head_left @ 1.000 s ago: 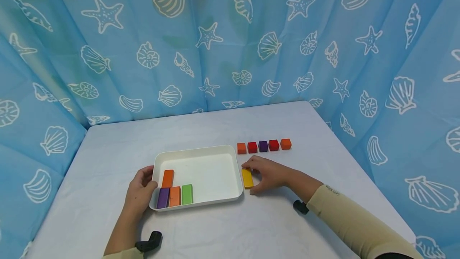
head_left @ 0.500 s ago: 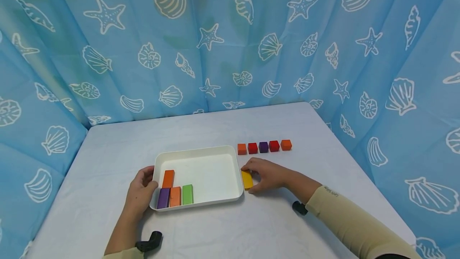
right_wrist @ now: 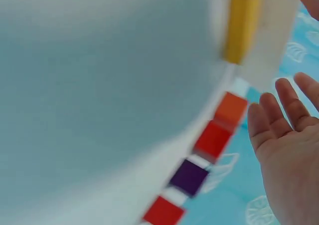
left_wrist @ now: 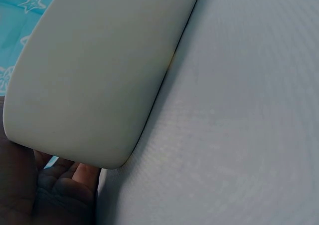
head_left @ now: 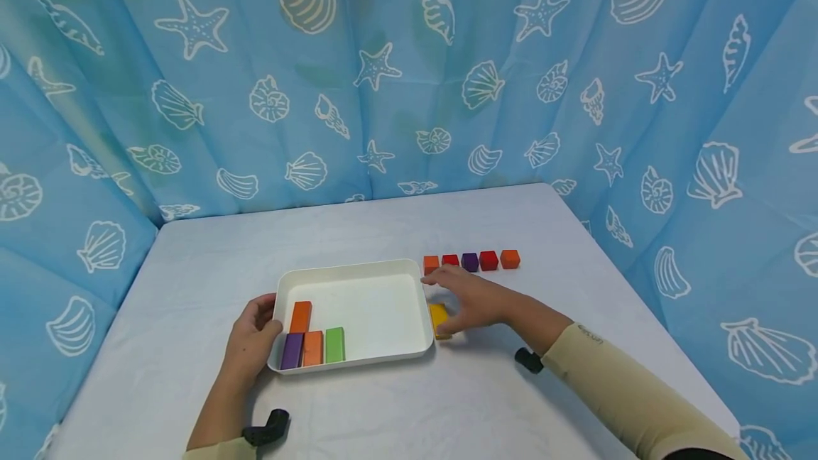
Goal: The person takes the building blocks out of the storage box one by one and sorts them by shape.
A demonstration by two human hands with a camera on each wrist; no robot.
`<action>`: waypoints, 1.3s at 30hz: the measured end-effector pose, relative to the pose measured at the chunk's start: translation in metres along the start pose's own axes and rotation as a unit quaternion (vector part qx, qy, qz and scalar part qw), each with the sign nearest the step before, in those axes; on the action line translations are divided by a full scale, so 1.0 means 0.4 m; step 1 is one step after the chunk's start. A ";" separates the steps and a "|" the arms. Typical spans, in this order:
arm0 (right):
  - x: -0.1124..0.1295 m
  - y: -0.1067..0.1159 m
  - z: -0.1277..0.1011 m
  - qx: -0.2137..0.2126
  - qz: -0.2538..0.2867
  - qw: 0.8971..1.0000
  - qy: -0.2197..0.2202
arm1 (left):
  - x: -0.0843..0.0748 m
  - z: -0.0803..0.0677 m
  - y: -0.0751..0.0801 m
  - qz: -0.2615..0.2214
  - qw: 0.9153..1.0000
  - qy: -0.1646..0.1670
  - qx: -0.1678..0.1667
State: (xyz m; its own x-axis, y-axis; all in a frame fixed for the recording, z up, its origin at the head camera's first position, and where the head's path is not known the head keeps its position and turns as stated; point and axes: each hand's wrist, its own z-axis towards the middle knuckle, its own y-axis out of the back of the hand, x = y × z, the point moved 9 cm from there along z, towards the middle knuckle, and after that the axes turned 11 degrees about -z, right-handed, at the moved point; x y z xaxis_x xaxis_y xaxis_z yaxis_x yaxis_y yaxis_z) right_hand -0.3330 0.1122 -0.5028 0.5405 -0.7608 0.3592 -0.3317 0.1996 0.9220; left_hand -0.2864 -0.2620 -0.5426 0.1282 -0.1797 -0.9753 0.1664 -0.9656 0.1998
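Blue curtains (head_left: 409, 69) printed with shells and starfish wall in a pale table (head_left: 396, 403). The right hand (head_left: 469, 297) hovers with fingers (right_wrist: 279, 110) spread and straight, holding nothing, above a yellow block (head_left: 439, 319) lying just outside the white tray (head_left: 358, 360). The left hand (head_left: 252, 336) grips the tray's left rim. A row of small cubes (head_left: 471, 261) sits beyond

A small dark print sits on the beige sleeve (head_left: 591, 338) — too small to read.

left hand (head_left: 251, 338): fingers curled, gripping | right hand (head_left: 469, 298): fingers straight, palm down, hovering
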 end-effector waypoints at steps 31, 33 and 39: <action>0.364 -0.134 0.227 0.053 -0.011 0.996 0.077 | 0.002 0.007 0.008 0.010 1.000 0.009 0.000; 0.371 -0.136 0.235 0.054 -0.035 0.994 0.091 | 0.004 0.007 0.010 0.010 1.000 0.009 -0.002; 0.385 -0.135 0.251 0.074 -0.113 0.986 0.098 | 0.000 0.010 0.004 0.010 1.000 0.005 0.001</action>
State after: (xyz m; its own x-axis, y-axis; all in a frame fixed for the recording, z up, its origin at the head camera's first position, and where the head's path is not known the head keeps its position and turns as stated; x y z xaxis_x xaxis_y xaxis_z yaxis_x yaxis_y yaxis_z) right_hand -0.3092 -0.0778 -0.5118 0.7480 -0.6382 0.1825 -0.2882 -0.0646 0.9554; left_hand -0.2899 -0.2643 -0.5426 0.1410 -0.1977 -0.9701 0.1613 -0.9622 0.2196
